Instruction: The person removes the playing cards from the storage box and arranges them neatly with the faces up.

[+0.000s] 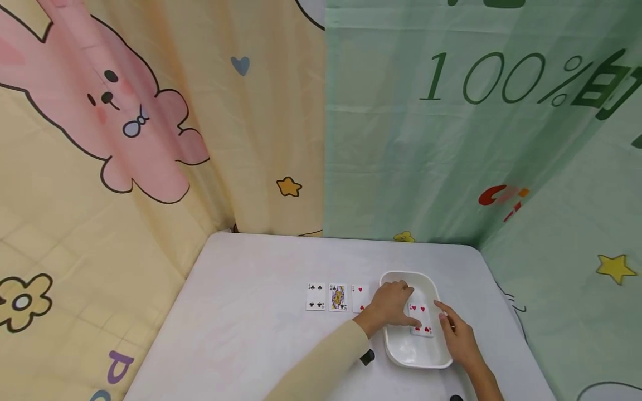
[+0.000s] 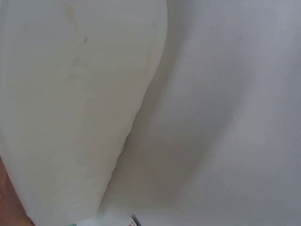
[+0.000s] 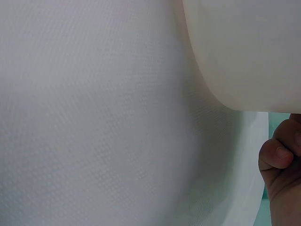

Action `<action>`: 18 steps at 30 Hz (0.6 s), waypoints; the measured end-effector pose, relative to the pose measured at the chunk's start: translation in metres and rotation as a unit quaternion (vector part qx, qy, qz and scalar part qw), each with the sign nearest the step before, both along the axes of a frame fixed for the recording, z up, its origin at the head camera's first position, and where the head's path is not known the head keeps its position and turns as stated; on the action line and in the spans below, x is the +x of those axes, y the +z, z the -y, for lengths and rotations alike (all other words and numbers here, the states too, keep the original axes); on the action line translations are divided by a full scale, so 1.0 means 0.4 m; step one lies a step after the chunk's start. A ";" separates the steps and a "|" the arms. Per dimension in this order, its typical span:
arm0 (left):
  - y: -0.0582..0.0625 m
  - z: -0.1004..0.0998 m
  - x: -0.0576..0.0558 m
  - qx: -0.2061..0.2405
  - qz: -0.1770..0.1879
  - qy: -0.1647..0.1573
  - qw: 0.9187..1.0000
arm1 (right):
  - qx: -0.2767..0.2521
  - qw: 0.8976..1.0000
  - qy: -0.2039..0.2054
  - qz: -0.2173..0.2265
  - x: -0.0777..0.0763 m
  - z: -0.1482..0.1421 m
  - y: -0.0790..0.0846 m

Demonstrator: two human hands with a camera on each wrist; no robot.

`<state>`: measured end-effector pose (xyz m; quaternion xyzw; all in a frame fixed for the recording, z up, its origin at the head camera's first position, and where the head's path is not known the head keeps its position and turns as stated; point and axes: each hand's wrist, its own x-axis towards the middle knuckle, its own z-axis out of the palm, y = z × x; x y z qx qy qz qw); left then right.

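A white tray (image 1: 401,352) stands on the table with a playing card (image 1: 422,313), a four of hearts, lying face up inside, seemingly on top of a small stack. Over the tray's left side reaches my left hand (image 1: 390,305); its thumb and fingers are spread apart, the thumb tip at the card's lower left. My right hand (image 1: 457,334) grips the tray's right rim, and its curled fingers show beside the tray in the right wrist view. Left of the tray lie a four of clubs (image 1: 315,297), a queen (image 1: 338,298) and a heart card (image 1: 359,295), partly hidden by my left hand.
The white table (image 1: 241,323) carries the row of cards and the tray. Curtains (image 1: 271,122) hang along its back and sides. A dark piece (image 1: 368,357) shows beside the left sleeve, and another dark object (image 1: 456,398) near the right wrist.
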<state>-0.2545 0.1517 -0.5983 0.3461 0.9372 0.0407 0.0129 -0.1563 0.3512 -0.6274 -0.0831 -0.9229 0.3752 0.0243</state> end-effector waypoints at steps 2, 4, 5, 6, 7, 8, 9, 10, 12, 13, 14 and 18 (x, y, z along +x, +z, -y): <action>-0.001 -0.010 0.003 -0.009 -0.001 0.006 1.000 | 0.001 1.000 0.002 -0.003 -0.002 -0.001 -0.001; -0.004 -0.019 0.006 -0.019 -0.003 0.007 1.000 | 0.003 1.000 0.005 -0.010 -0.004 0.000 -0.002; -0.006 -0.023 0.007 -0.024 -0.004 0.007 1.000 | 0.003 1.000 0.007 -0.015 -0.004 0.001 -0.002; -0.009 -0.027 0.008 -0.028 -0.006 0.008 1.000 | 0.001 1.000 0.010 -0.020 -0.004 0.002 0.000; -0.012 -0.031 0.010 -0.034 -0.009 0.007 0.999 | 0.001 1.000 0.011 -0.027 -0.004 0.004 0.002; -0.014 -0.035 0.012 -0.041 -0.013 0.007 0.999 | 0.003 0.999 0.012 -0.031 -0.004 0.004 0.004; -0.014 -0.039 0.016 -0.051 -0.015 0.009 0.999 | 0.005 0.999 0.013 -0.030 -0.003 0.004 0.006; -0.014 -0.042 0.021 -0.059 -0.017 0.012 0.998 | 0.006 0.999 0.014 -0.031 -0.002 0.004 0.007; -0.013 -0.045 0.030 -0.077 -0.016 0.018 0.997 | 0.006 1.000 0.012 -0.023 0.001 0.002 0.008; -0.012 -0.045 0.034 -0.083 -0.015 0.021 0.996 | 0.007 1.000 0.011 -0.020 0.002 0.001 0.007; -0.010 -0.046 0.038 -0.088 -0.012 0.025 0.996 | 0.006 1.000 0.011 -0.014 0.002 0.000 0.006; -0.008 -0.045 0.039 -0.093 -0.002 0.035 0.995 | 0.003 1.000 0.010 -0.012 -0.002 0.000 0.003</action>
